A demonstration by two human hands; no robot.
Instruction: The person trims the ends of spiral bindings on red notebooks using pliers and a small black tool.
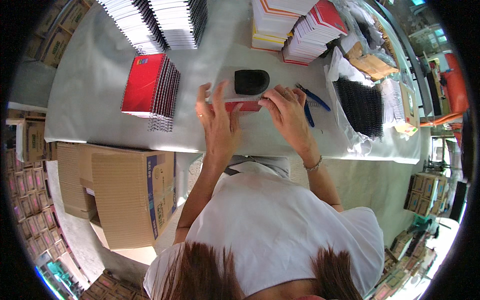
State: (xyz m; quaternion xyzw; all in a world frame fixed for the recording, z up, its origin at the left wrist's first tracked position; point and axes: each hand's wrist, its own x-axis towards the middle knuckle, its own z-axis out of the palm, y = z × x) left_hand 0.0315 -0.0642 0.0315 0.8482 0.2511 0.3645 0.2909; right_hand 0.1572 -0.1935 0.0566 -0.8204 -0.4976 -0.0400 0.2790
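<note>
A red notebook [248,106] lies flat on the table before me, its coil edge on the far side. My left hand [218,116] spans its left end, fingers spread and the thumb over the red cover. At the right end, my right hand [287,111] pinches the far corner, where the spiral coil runs; the fingertips partly hide the coil's end. Just beyond the notebook sits a rounded black block [251,82]. Blue-handled pliers [316,98] lie right of my right hand, jaws pointing away, with a short coil piece [313,104] between the handles.
Spiral-bound red notebooks [143,85] are stacked on the left, with taller stacks [172,22] behind. Unbound books [312,35] stand at the back. Black coils [359,107] fill a plastic-lined container on the right. An open cardboard box [122,200] stands below the table's left front edge.
</note>
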